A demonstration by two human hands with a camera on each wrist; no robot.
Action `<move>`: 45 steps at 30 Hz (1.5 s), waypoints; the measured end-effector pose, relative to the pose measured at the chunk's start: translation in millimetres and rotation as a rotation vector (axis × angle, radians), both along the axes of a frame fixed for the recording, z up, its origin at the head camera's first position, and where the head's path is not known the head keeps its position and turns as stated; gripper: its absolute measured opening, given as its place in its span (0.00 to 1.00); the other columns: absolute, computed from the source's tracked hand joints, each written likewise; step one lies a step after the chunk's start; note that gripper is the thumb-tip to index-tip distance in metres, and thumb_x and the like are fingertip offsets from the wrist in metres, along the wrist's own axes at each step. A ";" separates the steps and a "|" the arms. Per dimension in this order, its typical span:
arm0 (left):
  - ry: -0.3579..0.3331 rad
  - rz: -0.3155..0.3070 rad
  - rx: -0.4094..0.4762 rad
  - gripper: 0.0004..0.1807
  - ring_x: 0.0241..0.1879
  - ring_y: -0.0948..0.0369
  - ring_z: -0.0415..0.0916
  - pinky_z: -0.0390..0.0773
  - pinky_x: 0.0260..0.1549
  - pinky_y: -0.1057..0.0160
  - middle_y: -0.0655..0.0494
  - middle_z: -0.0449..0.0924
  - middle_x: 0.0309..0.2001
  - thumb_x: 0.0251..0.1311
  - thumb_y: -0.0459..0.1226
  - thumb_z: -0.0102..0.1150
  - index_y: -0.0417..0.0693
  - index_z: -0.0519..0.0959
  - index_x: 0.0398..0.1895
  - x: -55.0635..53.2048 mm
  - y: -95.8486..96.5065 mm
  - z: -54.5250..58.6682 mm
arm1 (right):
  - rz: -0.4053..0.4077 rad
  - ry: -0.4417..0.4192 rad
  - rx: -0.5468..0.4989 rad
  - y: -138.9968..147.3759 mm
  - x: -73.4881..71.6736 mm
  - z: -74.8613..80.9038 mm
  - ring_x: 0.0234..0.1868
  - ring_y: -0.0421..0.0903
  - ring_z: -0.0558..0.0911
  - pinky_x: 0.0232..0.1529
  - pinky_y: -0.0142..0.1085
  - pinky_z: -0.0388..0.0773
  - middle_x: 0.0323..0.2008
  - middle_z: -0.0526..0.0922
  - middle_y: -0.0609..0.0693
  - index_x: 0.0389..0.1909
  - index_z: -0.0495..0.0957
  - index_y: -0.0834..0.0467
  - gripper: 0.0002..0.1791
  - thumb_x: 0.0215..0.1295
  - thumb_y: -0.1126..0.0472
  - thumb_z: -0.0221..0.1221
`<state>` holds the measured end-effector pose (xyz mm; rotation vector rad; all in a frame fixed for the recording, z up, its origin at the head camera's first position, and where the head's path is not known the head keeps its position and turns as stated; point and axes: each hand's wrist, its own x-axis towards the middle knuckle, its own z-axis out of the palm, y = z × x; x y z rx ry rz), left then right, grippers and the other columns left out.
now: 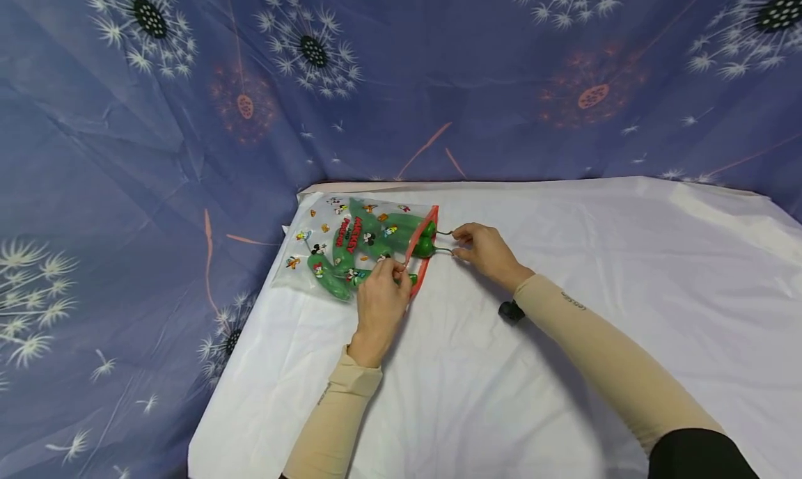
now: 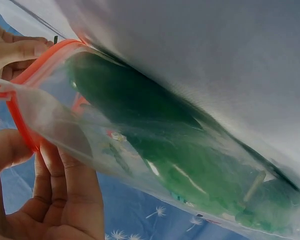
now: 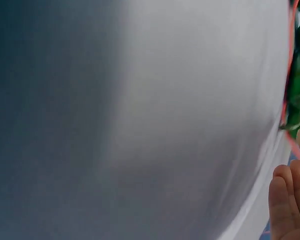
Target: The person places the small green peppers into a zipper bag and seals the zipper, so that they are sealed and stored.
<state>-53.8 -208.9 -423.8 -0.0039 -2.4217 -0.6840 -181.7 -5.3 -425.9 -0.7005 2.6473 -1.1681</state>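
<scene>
A clear zip bag (image 1: pixel 294 277) printed with cartoon figures and a red-edged mouth lies at the table's left rear. Several long green peppers (image 1: pixel 328 280) show through its plastic. Two thin stems (image 1: pixel 443 250) stick out past the red rim (image 1: pixel 421 284) to the right. My left hand (image 1: pixel 383 291) pinches the bag's edge at the mouth; the left wrist view shows the mouth gaping between thumb and fingers. Just right of the stems is my right hand (image 1: pixel 491 256), its thumb and fingertips apart at the stem ends. Only part of that hand (image 3: pixel 292 195) shows in the right wrist view.
A white cloth (image 1: pixel 564 367) with soft creases covers the table. Behind it and on the left hangs a blue curtain (image 1: pixel 401 82) with dandelion prints. A small black device (image 1: pixel 511 312) sits at the right wrist.
</scene>
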 end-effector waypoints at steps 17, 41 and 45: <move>-0.003 -0.012 -0.010 0.04 0.20 0.56 0.80 0.79 0.20 0.57 0.53 0.82 0.27 0.58 0.28 0.67 0.43 0.81 0.29 1.6 5.3 2.7 | 0.082 -0.008 0.044 -38.1 -10.8 -0.5 0.50 0.55 0.84 0.51 0.46 0.81 0.51 0.85 0.60 0.59 0.80 0.67 0.23 0.66 0.64 0.70; 0.017 0.001 -0.014 0.03 0.20 0.55 0.80 0.79 0.20 0.55 0.54 0.81 0.27 0.57 0.29 0.67 0.43 0.82 0.30 1.0 1.4 0.0 | 0.125 0.081 0.021 -82.3 -14.6 -5.6 0.43 0.55 0.87 0.45 0.46 0.82 0.41 0.88 0.60 0.50 0.84 0.67 0.17 0.60 0.68 0.71; 0.013 0.003 -0.014 0.04 0.21 0.55 0.80 0.80 0.21 0.55 0.54 0.81 0.27 0.57 0.29 0.68 0.43 0.82 0.30 0.2 -0.1 -0.5 | 0.138 0.092 0.036 -86.0 -16.2 -6.5 0.44 0.55 0.87 0.45 0.45 0.82 0.43 0.88 0.61 0.53 0.83 0.69 0.20 0.62 0.64 0.72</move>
